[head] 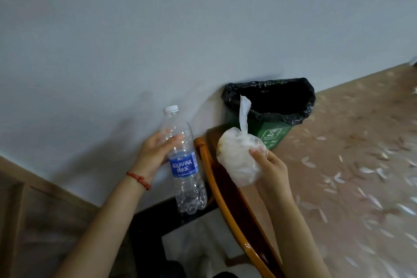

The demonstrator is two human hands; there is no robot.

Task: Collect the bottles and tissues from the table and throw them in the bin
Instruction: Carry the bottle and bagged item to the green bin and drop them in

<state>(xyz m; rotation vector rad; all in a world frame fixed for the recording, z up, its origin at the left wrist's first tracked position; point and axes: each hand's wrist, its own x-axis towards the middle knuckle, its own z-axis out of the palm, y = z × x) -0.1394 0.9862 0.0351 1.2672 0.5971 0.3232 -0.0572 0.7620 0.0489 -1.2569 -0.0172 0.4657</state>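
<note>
Two bare forearms reach into view from the bottom edge, both without sleeves as far up as the picture shows. The left hand [155, 149] has no rings visible. Around the left wrist sits a thin red cord bracelet [138, 180], made of braided or knotted thread, with a small knot or bead-like lump on the side nearest the camera. It lies snug against the wrist, crossing it at a slant. The right hand [269, 165] shows no rings, watch or band, and the right wrist is bare. The fingernails that show on both hands are short and unpainted. No other clothing is clearly seen.
</note>
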